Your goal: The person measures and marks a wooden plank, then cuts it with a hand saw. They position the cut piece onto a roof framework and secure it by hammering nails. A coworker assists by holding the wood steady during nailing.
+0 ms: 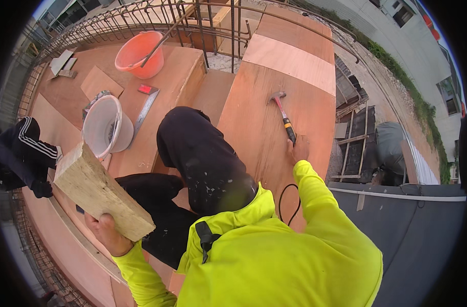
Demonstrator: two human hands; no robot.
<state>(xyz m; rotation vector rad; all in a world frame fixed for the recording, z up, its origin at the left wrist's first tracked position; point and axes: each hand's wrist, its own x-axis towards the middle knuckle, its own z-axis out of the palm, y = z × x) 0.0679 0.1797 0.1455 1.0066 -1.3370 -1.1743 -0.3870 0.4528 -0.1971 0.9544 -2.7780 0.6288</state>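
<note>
My left hand (108,233) grips the near end of a short, thick block of pale timber (100,192) and holds it up at the lower left. My right hand (298,149) reaches out over a reddish plywood sheet (267,123) and closes around the black grip of a claw hammer (283,114). The hammer lies on the plywood with its steel head pointing away from me. My sleeves are bright yellow and my knee in black trousers (197,153) is bent between the two hands.
A white bucket (104,125) lies tipped by a metal square (145,105); an orange bucket (139,53) stands farther back. Steel rebar (192,20) rises behind. A person in dark clothing (21,153) crouches at left. The plywood's right edge drops to lower ground; a black cable (290,202) loops near me.
</note>
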